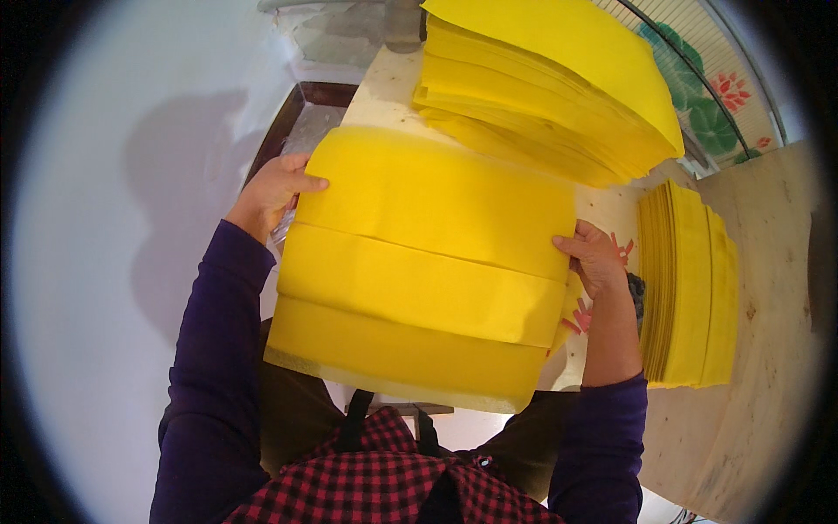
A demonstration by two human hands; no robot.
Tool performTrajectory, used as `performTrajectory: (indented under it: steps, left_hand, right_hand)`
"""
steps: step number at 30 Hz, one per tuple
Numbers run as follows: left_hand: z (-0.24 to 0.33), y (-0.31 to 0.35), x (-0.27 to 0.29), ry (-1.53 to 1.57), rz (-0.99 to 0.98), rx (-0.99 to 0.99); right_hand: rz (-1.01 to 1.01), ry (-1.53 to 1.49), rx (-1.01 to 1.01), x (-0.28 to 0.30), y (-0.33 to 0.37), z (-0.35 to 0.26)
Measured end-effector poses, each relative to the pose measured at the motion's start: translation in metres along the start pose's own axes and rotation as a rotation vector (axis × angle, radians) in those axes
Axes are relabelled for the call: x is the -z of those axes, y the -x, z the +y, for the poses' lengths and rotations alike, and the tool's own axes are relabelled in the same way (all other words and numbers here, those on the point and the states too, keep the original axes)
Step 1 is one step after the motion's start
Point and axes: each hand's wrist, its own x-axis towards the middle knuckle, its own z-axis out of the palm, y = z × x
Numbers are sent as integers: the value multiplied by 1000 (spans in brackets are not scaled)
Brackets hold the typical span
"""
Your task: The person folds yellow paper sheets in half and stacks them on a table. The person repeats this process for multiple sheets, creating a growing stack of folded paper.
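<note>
Between my two hands I hold a wide yellow fabric piece (428,262) with two crosswise fold lines, raised over the near part of the table and my lap. My left hand (278,192) grips its left edge near the far corner, thumb on top. On the right edge, my right hand (595,255) pinches it, thumb on top and the other fingers partly hidden beneath. Its near edge looks thin and slightly see-through. Beyond it rises a tall stack of yellow fabric sheets (541,96), curved over at the top.
On the right of the wooden table (751,419) stands another stack of folded yellow pieces (690,288). Small red strips (580,318) and a dark object (636,297) lie by my right hand. A brown-edged box (327,94) is beyond my left hand, beside a white wall (96,262).
</note>
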Motion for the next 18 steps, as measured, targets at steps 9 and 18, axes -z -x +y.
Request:
performTrajectory:
  steps: [9,18]
  left_hand:
    - [-8,10,0,-49,18,-138]
    - [-13,12,0,-22,-10,-279]
  right_hand:
    - [108,-6,199,-8,11,16]
    - [90,21,294,-6,8,26]
